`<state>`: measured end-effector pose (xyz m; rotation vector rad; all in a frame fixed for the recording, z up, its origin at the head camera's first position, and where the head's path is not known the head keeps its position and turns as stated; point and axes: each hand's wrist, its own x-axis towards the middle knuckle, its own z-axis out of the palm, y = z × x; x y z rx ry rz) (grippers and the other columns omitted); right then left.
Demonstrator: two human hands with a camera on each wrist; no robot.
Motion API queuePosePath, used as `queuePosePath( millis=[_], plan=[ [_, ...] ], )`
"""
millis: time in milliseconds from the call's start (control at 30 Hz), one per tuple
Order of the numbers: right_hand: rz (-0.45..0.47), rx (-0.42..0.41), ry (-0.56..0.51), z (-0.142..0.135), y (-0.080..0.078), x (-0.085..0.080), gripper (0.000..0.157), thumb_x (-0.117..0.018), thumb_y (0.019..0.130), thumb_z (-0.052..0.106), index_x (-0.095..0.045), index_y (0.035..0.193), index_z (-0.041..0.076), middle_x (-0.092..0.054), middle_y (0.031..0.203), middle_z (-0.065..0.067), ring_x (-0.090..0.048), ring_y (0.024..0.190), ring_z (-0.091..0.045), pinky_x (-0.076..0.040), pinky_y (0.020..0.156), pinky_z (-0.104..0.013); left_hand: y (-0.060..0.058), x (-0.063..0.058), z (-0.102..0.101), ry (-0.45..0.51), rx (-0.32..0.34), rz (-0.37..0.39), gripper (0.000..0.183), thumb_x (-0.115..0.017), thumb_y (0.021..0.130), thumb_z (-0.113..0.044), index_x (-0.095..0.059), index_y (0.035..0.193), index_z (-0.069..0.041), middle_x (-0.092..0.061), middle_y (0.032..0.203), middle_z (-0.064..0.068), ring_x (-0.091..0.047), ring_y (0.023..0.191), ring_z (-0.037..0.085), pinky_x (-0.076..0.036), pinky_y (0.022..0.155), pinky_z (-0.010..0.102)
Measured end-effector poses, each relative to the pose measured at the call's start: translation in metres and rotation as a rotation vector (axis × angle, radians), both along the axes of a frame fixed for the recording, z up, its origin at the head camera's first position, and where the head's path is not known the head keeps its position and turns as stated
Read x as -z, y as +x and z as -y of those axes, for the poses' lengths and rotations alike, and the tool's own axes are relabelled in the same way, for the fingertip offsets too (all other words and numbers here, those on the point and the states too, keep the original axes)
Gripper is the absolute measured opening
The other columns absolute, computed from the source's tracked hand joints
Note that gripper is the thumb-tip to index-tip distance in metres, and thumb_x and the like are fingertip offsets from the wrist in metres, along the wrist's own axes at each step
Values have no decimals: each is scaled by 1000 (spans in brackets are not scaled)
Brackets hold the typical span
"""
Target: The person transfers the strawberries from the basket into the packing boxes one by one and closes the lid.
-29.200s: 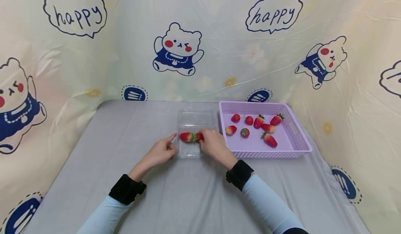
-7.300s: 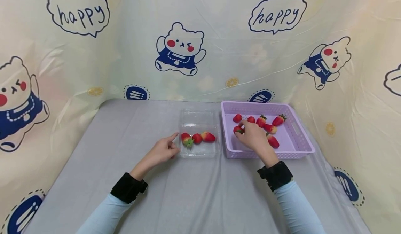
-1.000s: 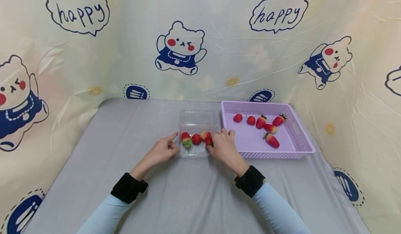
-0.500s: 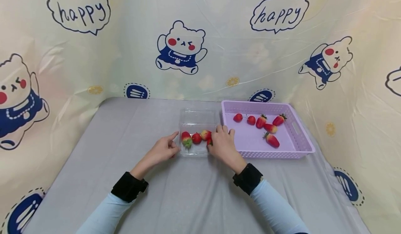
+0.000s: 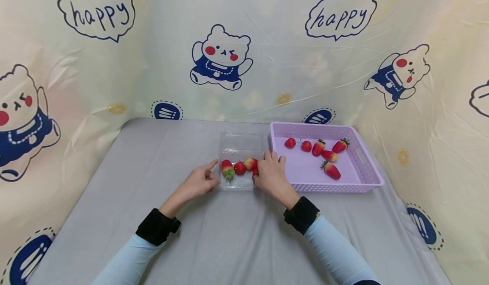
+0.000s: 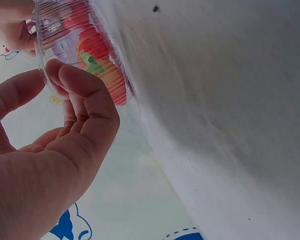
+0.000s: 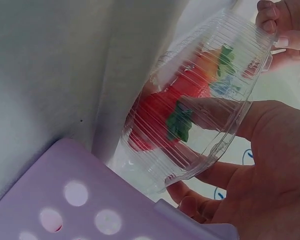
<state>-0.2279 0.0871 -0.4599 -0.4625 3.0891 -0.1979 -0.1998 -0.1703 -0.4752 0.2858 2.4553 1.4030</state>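
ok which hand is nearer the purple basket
Right. The right hand is at the right side of the clear container, next to the purple basket; the left hand is at the container's left side, farther away.

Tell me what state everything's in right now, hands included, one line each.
Plastic box: open, four strawberries visible inside.
Lid: folded back on the far side.
Basket: uncovered, six red fruits inside.
Left hand: pinching the plastic box's edge.
Right hand: fingers inside, holding one strawberry.
Tablecloth: wrinkled.
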Motion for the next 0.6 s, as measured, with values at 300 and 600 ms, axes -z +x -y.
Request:
queuePosePath(
  millis=[300,600],
  plan=[
    [-14,-3,-1,2,0,-2,30,-87,86,29,-73,90,3,-52,102,-12,-44,104,-32,-31,91,-52,-1,2,1,0,2,-14,74,-67,100,-8,-31,163,4,-60,74,7,-54,64,22,-44,62,32],
    [-7,-13,-27,0,2,-3,29,-89,86,27,-74,92,3,-52,102,-11,-44,104,-31,-31,91,-52,0,1,1,-1,-1,-5,74,-67,100,-8,-30,163,4,-60,76,7,-53,65,21,-44,63,32]
  ],
)
